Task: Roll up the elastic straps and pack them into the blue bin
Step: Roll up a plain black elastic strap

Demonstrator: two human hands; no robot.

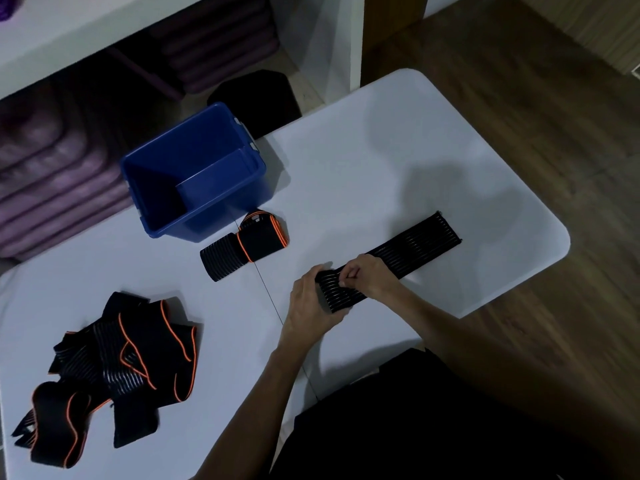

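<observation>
The person's dark lap fills the bottom right, and two bare forearms reach from it over the white tabletop [363, 161]. The left hand [310, 306] curls around the near end of one black ribbed strap [412, 249], its fingers tucked under the started roll; the right hand [369, 275] pinches the same roll from the top, fingers bent onto the fabric. The rest of that strap lies flat, stretching away to the right toward the tabletop's rounded corner. To the left, near the front edge, sits one loose pile [110, 368] of black straps with orange edging, tangled so that their number cannot be told. Farther back, two finished rolls lie touching each other: a ribbed black roll [221, 261] and, just behind it, an orange-edged roll [266, 233]. The orange-edged one sits just beside the blue bin [239, 199], which stands upright and open at the far left part of the tabletop, with nothing visible inside it. Behind the bin one black stool [259, 95] stands on the floor, and purple folded mats [52, 174] are stacked under a white shelf [86, 32].
</observation>
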